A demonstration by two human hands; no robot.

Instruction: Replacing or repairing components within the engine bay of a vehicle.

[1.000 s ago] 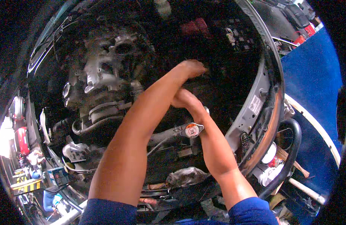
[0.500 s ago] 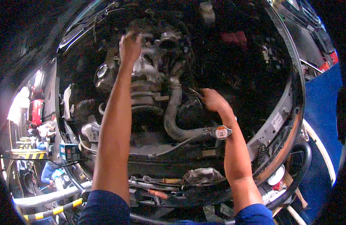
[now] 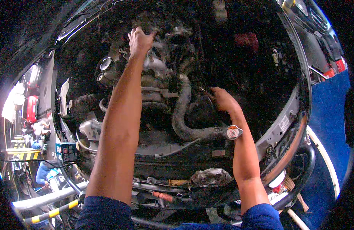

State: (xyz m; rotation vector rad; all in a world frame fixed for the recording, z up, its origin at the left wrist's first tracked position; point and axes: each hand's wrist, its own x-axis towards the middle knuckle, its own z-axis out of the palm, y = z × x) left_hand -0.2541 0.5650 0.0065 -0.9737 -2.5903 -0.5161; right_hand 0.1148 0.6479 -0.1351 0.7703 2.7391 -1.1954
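Observation:
My left hand (image 3: 140, 40) reaches onto the upper part of the engine (image 3: 158, 61), fingers curled at a dark fitting whose shape I cannot make out. My right hand (image 3: 223, 97) is lower and to the right, closed on a thin metal tool (image 3: 204, 90), beside the thick curved coolant hose (image 3: 181, 119). That hose runs down to the radiator neck, where a silver cap (image 3: 233, 132) sits next to my right forearm.
A metal front panel (image 3: 282, 126) curves along the right. Tools (image 3: 161, 195) and a crumpled bundle (image 3: 209, 176) lie along the front edge. A blue box (image 3: 65, 152), striped barrier bars (image 3: 50, 212) and people (image 3: 46, 172) are at left. Blue surface (image 3: 326, 103) at right.
My left hand has moved from over my right arm to the engine's upper left. My right hand shows more clearly with the tool. The view has shifted, bringing more hose into sight.

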